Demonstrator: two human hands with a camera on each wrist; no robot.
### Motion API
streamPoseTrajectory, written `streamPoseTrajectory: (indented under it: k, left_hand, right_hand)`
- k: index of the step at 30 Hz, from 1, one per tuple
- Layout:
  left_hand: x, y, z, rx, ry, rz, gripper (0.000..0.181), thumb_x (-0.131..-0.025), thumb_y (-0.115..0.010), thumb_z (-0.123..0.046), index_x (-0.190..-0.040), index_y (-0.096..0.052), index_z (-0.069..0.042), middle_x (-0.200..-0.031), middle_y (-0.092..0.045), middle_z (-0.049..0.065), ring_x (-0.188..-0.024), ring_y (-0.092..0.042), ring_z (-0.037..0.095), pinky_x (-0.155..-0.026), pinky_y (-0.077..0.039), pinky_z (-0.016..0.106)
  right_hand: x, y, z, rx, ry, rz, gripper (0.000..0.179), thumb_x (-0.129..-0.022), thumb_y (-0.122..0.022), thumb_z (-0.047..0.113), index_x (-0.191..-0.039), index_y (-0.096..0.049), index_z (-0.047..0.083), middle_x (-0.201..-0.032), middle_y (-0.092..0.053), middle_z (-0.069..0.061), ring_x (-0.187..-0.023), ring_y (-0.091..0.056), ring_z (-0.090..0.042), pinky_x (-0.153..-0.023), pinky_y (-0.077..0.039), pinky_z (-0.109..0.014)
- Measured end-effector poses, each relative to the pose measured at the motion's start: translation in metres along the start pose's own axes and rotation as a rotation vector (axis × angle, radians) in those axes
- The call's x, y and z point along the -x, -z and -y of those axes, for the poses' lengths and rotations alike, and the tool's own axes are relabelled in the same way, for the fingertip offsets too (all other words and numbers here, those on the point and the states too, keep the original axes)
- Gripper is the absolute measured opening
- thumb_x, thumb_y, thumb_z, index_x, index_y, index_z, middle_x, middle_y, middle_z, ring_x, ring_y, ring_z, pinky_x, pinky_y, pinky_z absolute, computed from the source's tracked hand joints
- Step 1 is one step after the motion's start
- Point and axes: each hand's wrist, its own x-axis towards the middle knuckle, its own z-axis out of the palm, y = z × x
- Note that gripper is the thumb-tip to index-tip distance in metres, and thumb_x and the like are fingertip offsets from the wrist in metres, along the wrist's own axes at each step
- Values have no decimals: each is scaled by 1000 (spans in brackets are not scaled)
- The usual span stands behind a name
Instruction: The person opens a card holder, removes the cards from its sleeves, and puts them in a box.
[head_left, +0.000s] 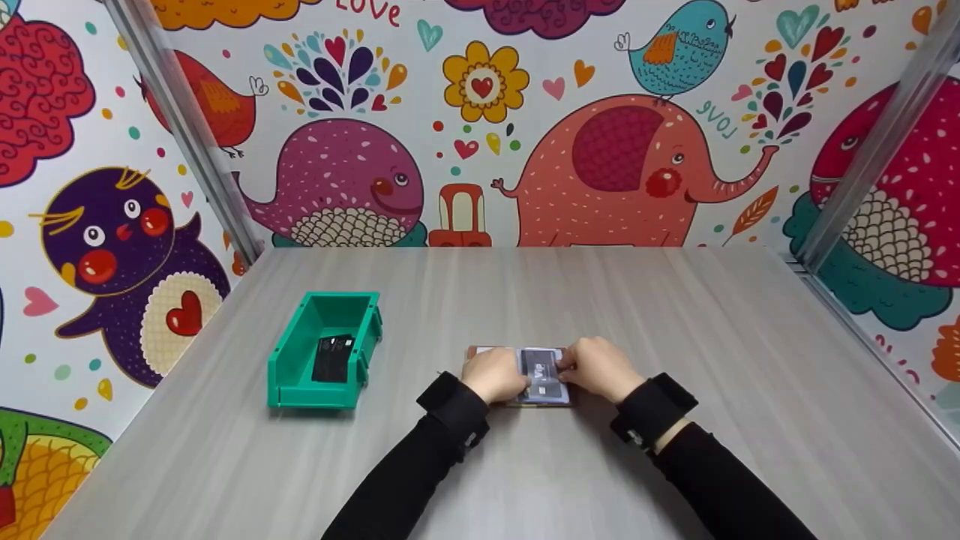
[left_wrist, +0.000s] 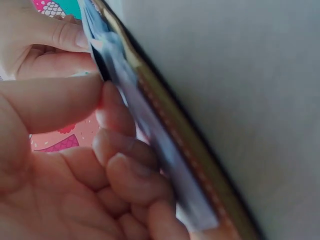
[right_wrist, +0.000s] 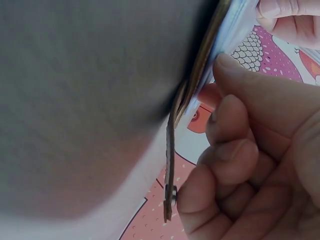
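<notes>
Both left hand (head_left: pixel 495 373) and right hand (head_left: pixel 600 367) pinch a clear sleeve (right_wrist: pixel 225 42) of a stitched wallet (left_wrist: pixel 182 137); a boxy bin (head_left: pixel 315 397) sits at nine o'clock.

Extends black-sleeved left forearm (head_left: pixel 401 476) and right forearm (head_left: pixel 724 480) forward at converging angles. Wears black wristbands (head_left: pixel 452 412) on both sides. Holds left hand (head_left: pixel 491 375) and right hand (head_left: pixel 600 367) close together, backs uppermost. Pinches between left thumb (left_wrist: pixel 55 105) and index finger, likewise between right thumb (right_wrist: pixel 265 90) and index finger. Curls remaining fingers toward each palm.
</notes>
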Motion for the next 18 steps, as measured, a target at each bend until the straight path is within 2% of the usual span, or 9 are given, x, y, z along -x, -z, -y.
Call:
streamPoseTrajectory:
  k: [8,12,18]
  left_hand:
    - [0,0,2,39,-14,2,25,-83,-72,-28,-90,-69,-4,-98,-70,11,-87,-65,28,-84,-49,48]
    - [0,0,1,45,-5,8,25,-83,-72,-29,-90,-68,-5,-98,-70,11,-87,-65,28,-85,-49,49]
    - [1,0,1,65,22,24,26,-84,-73,-30,-90,-68,-5,-97,-69,10,-84,-63,27,-78,-50,50]
  right_hand:
    - [0,0,0,3,-26,18,8,-74,-84,8,-80,-80,8,-78,-73,-4,-65,-62,-20,-63,-51,-41]
    - [-1,0,1,5,-33,20,7,-74,-84,8,-79,-79,9,-76,-72,-3,-63,-60,-19,-63,-51,-40]
    - [-1,0,2,9,-26,26,6,-74,-84,8,-75,-78,10,-72,-70,-1,-60,-56,-17,-61,-49,-40]
